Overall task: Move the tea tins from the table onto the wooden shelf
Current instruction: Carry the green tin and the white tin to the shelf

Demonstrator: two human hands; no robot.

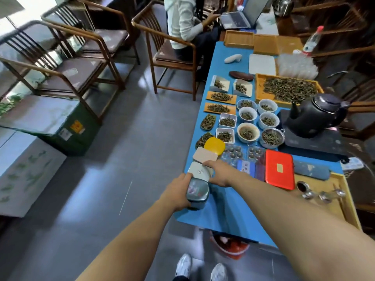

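Observation:
Several tea tins stand in a row along the left edge of the blue table [229, 209]. Nearest is a dark green tin [197, 192], and my left hand [178, 192] is closed around its left side. Behind it sits a pale grey-white tin [198, 171], which my right hand [220, 173] grips from the right. Further back come a beige tin [205, 156] and a yellow tin [214, 145], both untouched. No wooden shelf is in view.
Bowls and trays of loose tea [247, 114], a black kettle [316, 114], a red case [280, 169] and a wooden tray [343, 203] crowd the table. Wooden chairs [81, 63] and a green crate [67, 126] stand left on the grey floor. A person [182, 23] sits at the far end.

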